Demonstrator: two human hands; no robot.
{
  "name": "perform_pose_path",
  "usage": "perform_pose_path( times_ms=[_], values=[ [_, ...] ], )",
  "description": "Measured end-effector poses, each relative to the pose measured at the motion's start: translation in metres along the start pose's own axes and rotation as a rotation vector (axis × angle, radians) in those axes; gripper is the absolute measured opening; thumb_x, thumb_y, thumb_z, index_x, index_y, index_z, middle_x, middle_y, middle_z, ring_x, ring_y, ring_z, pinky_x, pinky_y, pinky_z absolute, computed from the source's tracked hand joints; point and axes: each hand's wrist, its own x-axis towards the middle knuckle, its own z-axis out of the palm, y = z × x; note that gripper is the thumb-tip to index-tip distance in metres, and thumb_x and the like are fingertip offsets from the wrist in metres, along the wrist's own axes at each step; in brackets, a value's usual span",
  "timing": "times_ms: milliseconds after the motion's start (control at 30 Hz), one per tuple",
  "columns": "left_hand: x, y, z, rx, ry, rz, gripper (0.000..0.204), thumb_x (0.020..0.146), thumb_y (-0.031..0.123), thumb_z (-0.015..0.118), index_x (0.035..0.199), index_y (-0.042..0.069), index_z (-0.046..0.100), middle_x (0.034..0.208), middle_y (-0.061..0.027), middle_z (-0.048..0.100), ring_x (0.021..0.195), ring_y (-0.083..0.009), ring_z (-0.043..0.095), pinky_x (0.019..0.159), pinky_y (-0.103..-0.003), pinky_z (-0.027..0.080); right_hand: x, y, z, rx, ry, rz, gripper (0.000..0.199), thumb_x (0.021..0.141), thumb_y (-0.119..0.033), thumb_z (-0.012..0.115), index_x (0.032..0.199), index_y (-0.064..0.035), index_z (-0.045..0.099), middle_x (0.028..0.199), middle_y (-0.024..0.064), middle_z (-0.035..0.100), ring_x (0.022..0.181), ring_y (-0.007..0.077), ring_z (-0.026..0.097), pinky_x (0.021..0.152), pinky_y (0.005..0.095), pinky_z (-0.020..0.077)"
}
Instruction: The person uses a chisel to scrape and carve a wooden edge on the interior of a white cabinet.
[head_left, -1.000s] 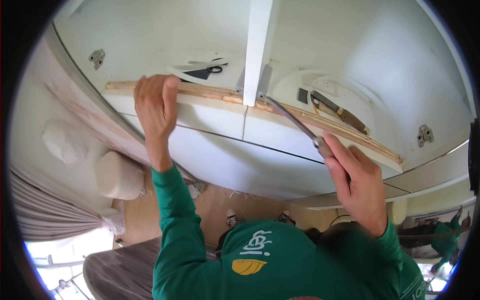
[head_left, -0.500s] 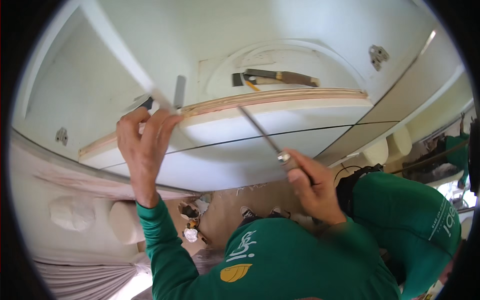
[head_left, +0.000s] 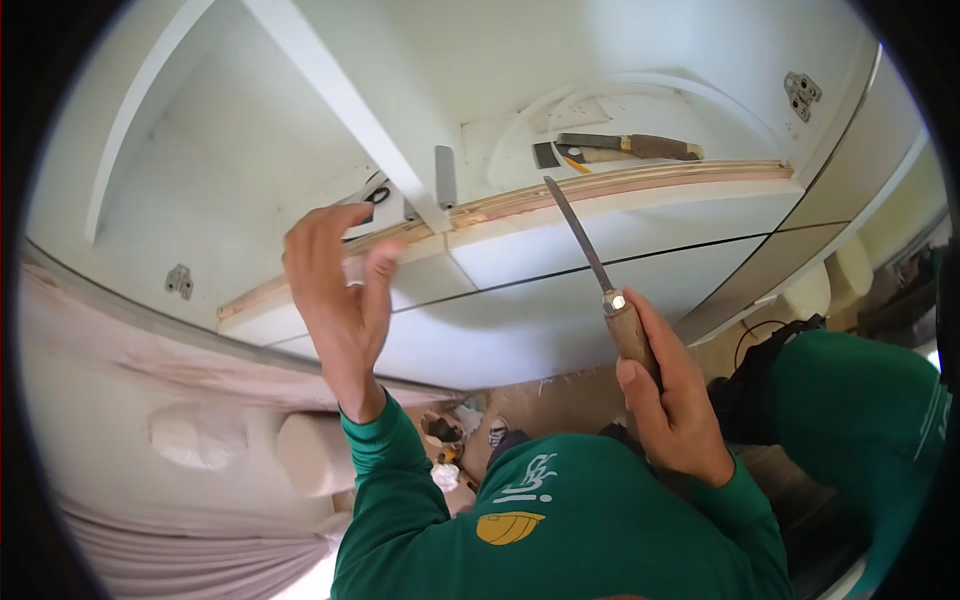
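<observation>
A narrow chisel [head_left: 580, 230] with a wooden handle is in the grip of my right hand [head_left: 672, 400]. Its blade slants up and left, the tip overlapping the raw wooden front edge [head_left: 640, 183] of a white cabinet in the picture. My left hand [head_left: 335, 280] is open, holding nothing, thumb apart from the fingers, by the left part of that edge. Right of it, a white upright divider [head_left: 345, 110] comes down to the edge. Behind my left fingers lies a dark-handled tool [head_left: 378, 195], partly hidden.
Inside the cabinet lie a wooden-handled tool [head_left: 640, 146], a yellow pencil [head_left: 575, 165] and a curved white strip [head_left: 510, 125]. A grey flat piece [head_left: 445, 175] stands beside the divider. Metal hinges [head_left: 802, 95] sit on the side walls. A co-worker in green [head_left: 860, 400] bends at the right.
My left hand has come away from the divider's foot and its fingers have opened. The chisel in my right hand now points more steeply upward. The whole view has shifted.
</observation>
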Motion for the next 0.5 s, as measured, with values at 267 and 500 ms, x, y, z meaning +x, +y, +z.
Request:
perform_pose_path(
  times_ms=[267, 500],
  values=[
    [0.011, -0.028, 0.010, -0.064, -0.514, 0.133, 0.082, 0.086, 0.078, 0.079, 0.112, 0.000, 0.071, 0.095, -0.0149, 0.073, 0.084, -0.0380, 0.069, 0.075, -0.049, 0.053, -0.007, -0.076, 0.115, -0.303, 0.166, 0.133, 0.066, 0.108, -0.005, 0.063, 0.171, -0.0034, 0.043, 0.109, 0.0216, 0.062, 0.091, 0.0425, 0.065, 0.084, 0.0467, 0.0547],
    [0.000, -0.032, 0.020, -0.001, -0.333, 0.192, 0.079, 0.095, 0.081, 0.067, 0.104, 0.002, 0.072, 0.090, -0.0129, 0.073, 0.079, -0.0339, 0.072, 0.068, -0.045, 0.054, -0.002, -0.122, 0.177, -0.464, 0.390, 0.337, 0.061, 0.108, -0.009, 0.062, 0.168, -0.0057, 0.048, 0.101, 0.0216, 0.063, 0.087, 0.0458, 0.064, 0.077, 0.0514, 0.0529]
  ],
)
